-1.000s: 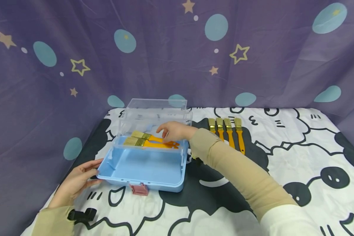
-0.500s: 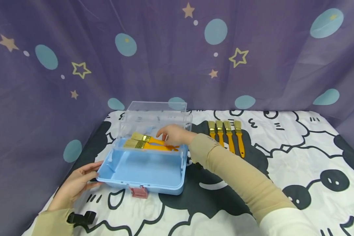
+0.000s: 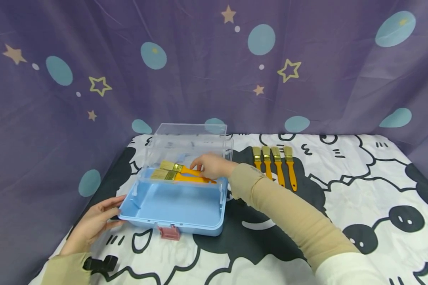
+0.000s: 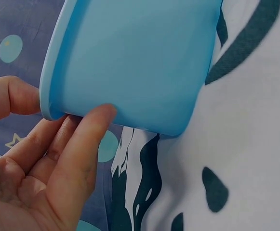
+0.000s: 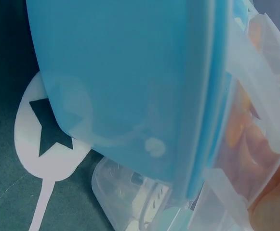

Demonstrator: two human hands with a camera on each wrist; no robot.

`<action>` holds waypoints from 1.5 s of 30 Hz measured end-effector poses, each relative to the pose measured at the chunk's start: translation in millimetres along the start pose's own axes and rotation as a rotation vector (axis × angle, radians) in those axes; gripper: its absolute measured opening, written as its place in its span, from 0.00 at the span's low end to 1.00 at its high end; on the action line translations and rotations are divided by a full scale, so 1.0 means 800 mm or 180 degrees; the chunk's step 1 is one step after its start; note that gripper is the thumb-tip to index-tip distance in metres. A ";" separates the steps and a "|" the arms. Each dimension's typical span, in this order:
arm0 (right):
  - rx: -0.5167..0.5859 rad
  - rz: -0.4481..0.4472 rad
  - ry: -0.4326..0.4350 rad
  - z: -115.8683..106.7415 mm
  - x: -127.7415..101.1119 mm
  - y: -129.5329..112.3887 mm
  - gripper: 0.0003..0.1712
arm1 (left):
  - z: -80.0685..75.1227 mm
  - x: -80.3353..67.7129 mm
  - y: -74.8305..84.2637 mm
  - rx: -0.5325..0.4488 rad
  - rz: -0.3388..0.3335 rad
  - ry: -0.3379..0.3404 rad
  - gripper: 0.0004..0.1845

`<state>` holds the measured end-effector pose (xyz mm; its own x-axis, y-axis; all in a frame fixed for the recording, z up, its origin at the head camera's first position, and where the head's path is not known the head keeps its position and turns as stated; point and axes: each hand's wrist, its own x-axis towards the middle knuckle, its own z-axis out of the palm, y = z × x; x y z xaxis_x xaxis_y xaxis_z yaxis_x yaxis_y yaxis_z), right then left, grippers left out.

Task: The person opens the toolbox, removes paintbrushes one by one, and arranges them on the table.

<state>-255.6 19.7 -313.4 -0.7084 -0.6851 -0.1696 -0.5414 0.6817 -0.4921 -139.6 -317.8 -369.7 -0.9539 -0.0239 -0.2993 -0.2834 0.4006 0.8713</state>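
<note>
Fingers of the right hand (image 3: pixel 211 165) curl on the orange brushes (image 3: pixel 176 173), light, stiff and best gripped mid-handle, in the clear tray beneath it, while the relaxed left hand (image 3: pixel 94 222) steadies the blue box (image 3: pixel 171 206) corner.

The head camera looks forward and down across the counter (image 3: pixel 342 174) from moderate range. Both wrist cameras sit very close, each facing an outer wall of the blue box (image 3: pixel 174 206), the part shared by all three views.
</note>
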 end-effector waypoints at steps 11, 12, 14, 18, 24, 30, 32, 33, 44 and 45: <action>0.0117 0.0022 0.0014 0.003 -0.001 0.001 0.23 | 0.000 0.001 0.000 -0.0014 -0.0002 0.0023 0.33; 0.0114 0.0010 0.0021 0.003 -0.001 0.001 0.23 | 0.000 0.001 0.000 -0.0015 -0.0004 0.0028 0.33; 0.0114 -0.0001 0.0032 0.003 -0.002 0.001 0.23 | -0.001 0.001 -0.001 -0.0023 -0.0001 0.0025 0.33; 0.0141 0.0027 0.0037 0.004 -0.002 0.001 0.23 | -0.001 0.001 0.000 -0.0031 -0.0004 0.0023 0.34; 0.0192 0.0040 0.0101 0.007 -0.001 0.002 0.23 | -0.001 0.000 0.000 -0.0014 0.0013 0.0007 0.33; 0.0262 0.0049 0.0152 0.009 -0.001 0.002 0.24 | -0.001 0.000 0.000 0.0012 0.0042 -0.0025 0.32; 0.0287 0.0061 0.0152 0.009 -0.001 0.003 0.24 | 0.000 0.000 0.000 0.0020 0.0028 -0.0023 0.32; 0.0303 0.0068 0.0151 0.010 0.000 0.003 0.24 | 0.000 -0.001 0.000 0.0019 0.0019 -0.0023 0.32; 0.0300 0.0071 0.0189 0.010 0.001 0.004 0.23 | 0.000 0.000 0.000 0.0016 0.0039 -0.0016 0.32; 0.0293 0.0075 0.0185 0.010 0.001 0.004 0.23 | 0.000 0.000 0.000 0.0013 0.0042 -0.0009 0.32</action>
<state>-254.3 18.9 -321.9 -0.7469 -0.6514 -0.1336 -0.4825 0.6691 -0.5652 -139.9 -317.9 -369.6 -0.9572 -0.0159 -0.2890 -0.2705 0.4045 0.8736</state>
